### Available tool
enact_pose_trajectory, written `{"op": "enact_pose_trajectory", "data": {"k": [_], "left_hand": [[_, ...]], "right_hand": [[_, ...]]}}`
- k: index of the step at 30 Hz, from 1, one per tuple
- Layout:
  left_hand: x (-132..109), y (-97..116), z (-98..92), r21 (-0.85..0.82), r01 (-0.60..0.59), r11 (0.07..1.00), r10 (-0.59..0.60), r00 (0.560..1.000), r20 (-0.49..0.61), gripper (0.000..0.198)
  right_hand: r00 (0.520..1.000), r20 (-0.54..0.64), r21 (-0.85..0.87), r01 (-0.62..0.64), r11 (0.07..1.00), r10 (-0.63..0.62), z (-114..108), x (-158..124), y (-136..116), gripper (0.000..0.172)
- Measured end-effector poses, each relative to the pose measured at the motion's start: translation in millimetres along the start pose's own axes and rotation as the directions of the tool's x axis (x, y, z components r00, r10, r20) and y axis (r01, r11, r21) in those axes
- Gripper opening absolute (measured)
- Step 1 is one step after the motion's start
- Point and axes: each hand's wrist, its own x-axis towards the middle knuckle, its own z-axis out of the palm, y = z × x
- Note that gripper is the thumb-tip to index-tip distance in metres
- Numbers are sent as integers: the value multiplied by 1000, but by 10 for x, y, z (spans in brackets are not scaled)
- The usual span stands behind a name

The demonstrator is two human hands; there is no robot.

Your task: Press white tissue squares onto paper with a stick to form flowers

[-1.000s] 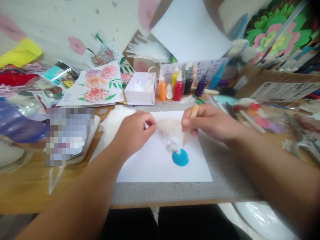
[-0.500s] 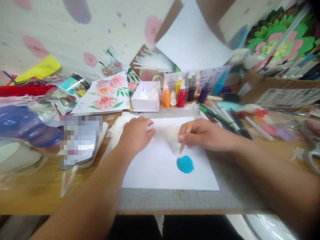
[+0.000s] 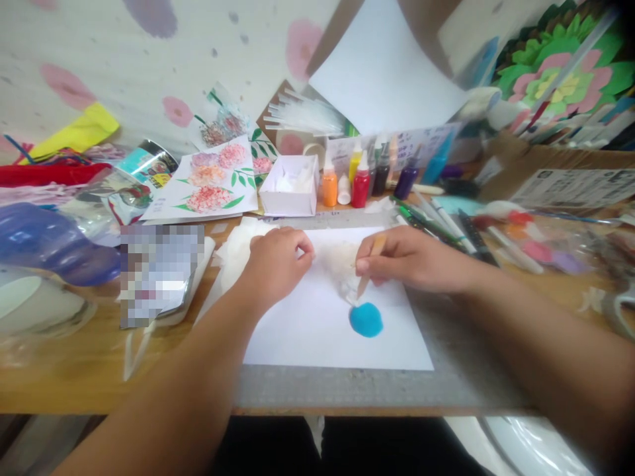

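Note:
My right hand (image 3: 397,261) grips a flat wooden craft stick (image 3: 378,246), slanted so its lower end meets the upper edge of a round blue paint puddle (image 3: 366,320). The puddle lies on a white sheet of paper (image 3: 307,334). Just left of the stick, a pale, crumpled, see-through wad (image 3: 344,264) sits on the sheet; its kind is unclear. My left hand (image 3: 280,264) rests over the paper's upper left, thumb and forefinger closed into a ring with nothing visible between them. White tissue (image 3: 241,246) lies beside and partly behind it.
Behind the sheet stand paint bottles (image 3: 360,188) and a white open box (image 3: 290,188) with white material inside. Flower pictures (image 3: 211,175) lean at left, near a phone (image 3: 163,274). Pens (image 3: 449,221) and a cardboard box (image 3: 560,172) are on the right. A grey mat (image 3: 337,390) lies underneath.
My left thumb and forefinger have come together, and that hand has shifted slightly right. My right hand still holds the craft stick at the paint's edge. The view has tilted a little.

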Motion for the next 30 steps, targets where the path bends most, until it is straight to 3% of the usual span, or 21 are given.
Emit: {"op": "enact_pose_trajectory", "data": {"k": [5, 9, 19, 23, 30], "left_hand": [[-187, 80, -65, -283, -230, 931, 279, 950, 143, 8], [-226, 83, -18, -408, -264, 874, 395, 874, 282, 11], [-237, 116, 60, -444, -233, 865, 406, 846, 347, 13], [-239, 110, 77, -476, -197, 857, 391, 850, 354, 8], [-222, 117, 97, -504, -159, 849, 384, 841, 381, 9]], "right_hand": [[1000, 7, -5, 25, 1000, -25, -9, -7, 28, 26], [999, -6, -4, 34, 999, -34, -10, 4, 43, 26], [982, -155, 85, 124, 989, -110, 15, -13, -9, 34], [983, -58, 62, 176, 982, -173, 75, -21, -33, 34], [992, 51, -116, 119, 986, -113, 136, -20, -53, 17]]}}
